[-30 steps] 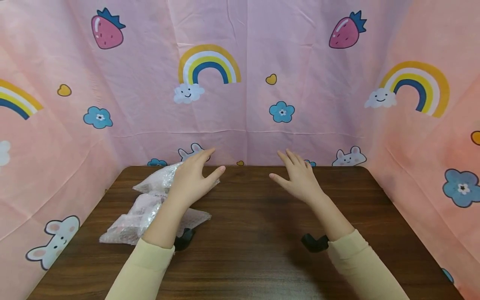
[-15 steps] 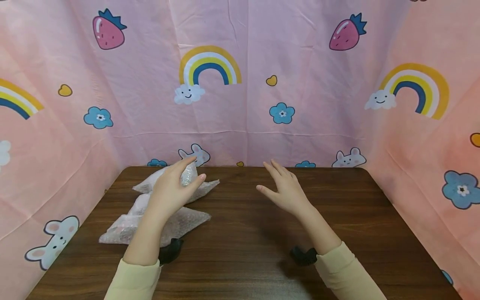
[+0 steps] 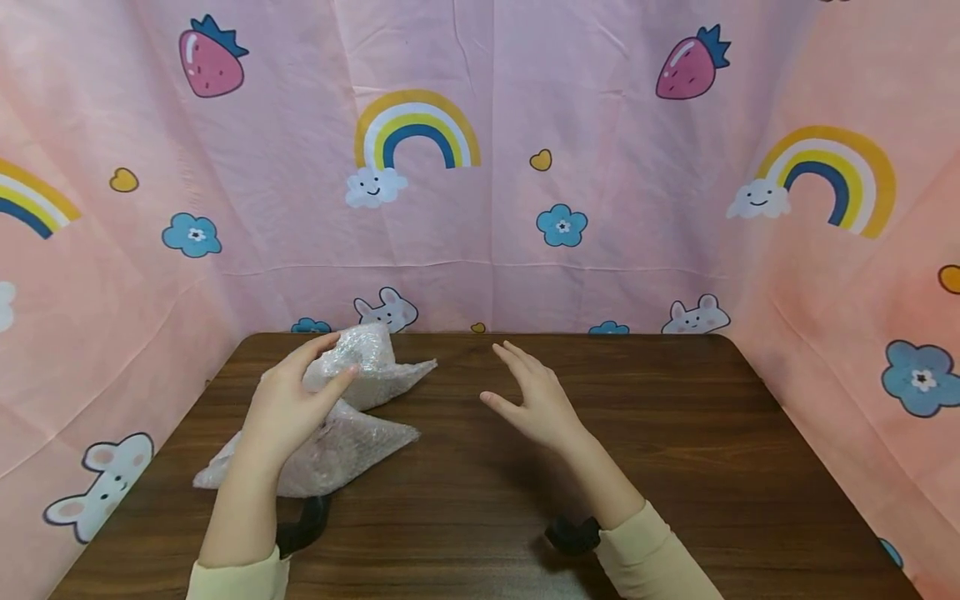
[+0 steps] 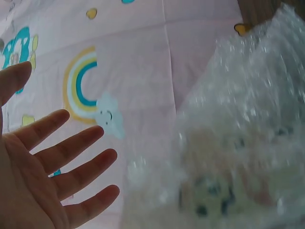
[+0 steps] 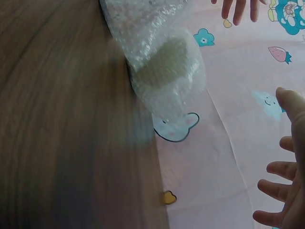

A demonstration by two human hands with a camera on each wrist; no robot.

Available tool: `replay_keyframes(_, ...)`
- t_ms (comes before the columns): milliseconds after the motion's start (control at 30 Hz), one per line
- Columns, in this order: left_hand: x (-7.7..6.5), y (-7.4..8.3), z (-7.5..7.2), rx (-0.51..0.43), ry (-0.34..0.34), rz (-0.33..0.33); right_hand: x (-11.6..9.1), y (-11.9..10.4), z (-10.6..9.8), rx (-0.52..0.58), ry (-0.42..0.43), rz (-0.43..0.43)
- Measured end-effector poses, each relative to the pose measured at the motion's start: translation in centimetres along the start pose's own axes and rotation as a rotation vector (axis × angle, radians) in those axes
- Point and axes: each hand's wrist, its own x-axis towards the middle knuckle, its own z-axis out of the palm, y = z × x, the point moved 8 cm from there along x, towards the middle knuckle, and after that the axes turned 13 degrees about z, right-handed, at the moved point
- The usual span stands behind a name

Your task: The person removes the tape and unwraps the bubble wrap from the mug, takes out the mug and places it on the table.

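Two bundles wrapped in clear bubble wrap lie on the left half of the table, the rear bundle (image 3: 369, 360) partly behind the front bundle (image 3: 352, 450). My left hand (image 3: 285, 408) hovers over them with fingers spread, its forearm covering part of the front one. In the left wrist view the bubble wrap (image 4: 238, 109) stands off to the side of the fingers, and a blurred printed item shows through it. Over the middle of the table is my right hand (image 3: 536, 404), fingers apart, holding nothing. The right wrist view catches the bubble wrap (image 5: 167, 67) some way from that hand.
The dark wood table (image 3: 675, 433) is enclosed on three sides by a pink patterned cloth (image 3: 630, 192). Black wrist mounts (image 3: 303, 525) sit under both forearms, near the cuffs of the light sleeves (image 3: 652, 558).
Both hands have moved left and come nearer to the body. My left hand now overlaps the bundles further to the left. The bundles have stayed where they were.
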Motion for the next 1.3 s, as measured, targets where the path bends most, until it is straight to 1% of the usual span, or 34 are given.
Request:
replay_keyframes(100, -0.6, -0.7, -0.5, -0.012, 0.004, -0.011, -0.1, -0.4, 0.8, 0.025, 0.000, -0.010)
replay_keyframes(300, -1.5, -2.3, -0.8, -0.046, -0.017, -0.039, -0.4, -1.3, 2.5, 0.056, -0.020, -0.037)
replay_keyframes(433, -2.1, -3.2, -1.1, -0.072, -0.026, -0.044, -0.6, -1.7, 3.7, 0.074, -0.035, -0.052)
replay_keyframes(533, -2.7, -4.0, -1.3, -0.083, -0.021, -0.039, -0.7, -1.9, 4.6, 0.093, -0.054, -0.054)
replay_keyframes(633, -3.2, -4.8, -1.6, -0.075, -0.012, -0.041, -0.8, -2.2, 5.5, 0.119, -0.080, -0.057)
replay_keyframes(733, -3.6, -5.7, -1.8, -0.074, -0.018, -0.061, -0.8, -2.7, 6.4, 0.148, -0.112, -0.072)
replay_keyframes(800, -3.9, -6.4, -1.9, -0.076, -0.025, -0.077, -0.9, -3.1, 7.2, 0.152, -0.137, -0.086)
replay_keyframes(1000, -4.6, -8.1, -2.1, -0.070, -0.051, -0.094, -1.1, -4.4, 9.6, 0.147, -0.203, -0.109)
replay_keyframes(1100, -4.7, -8.7, -1.9, -0.070, -0.073, -0.107, -1.3, -4.8, 10.4, 0.164, -0.222, -0.111)
replay_keyframes(1300, -5.0, -9.5, -1.9, -0.052, -0.092, -0.127, -1.4, -5.3, 12.0, 0.208, -0.247, -0.091)
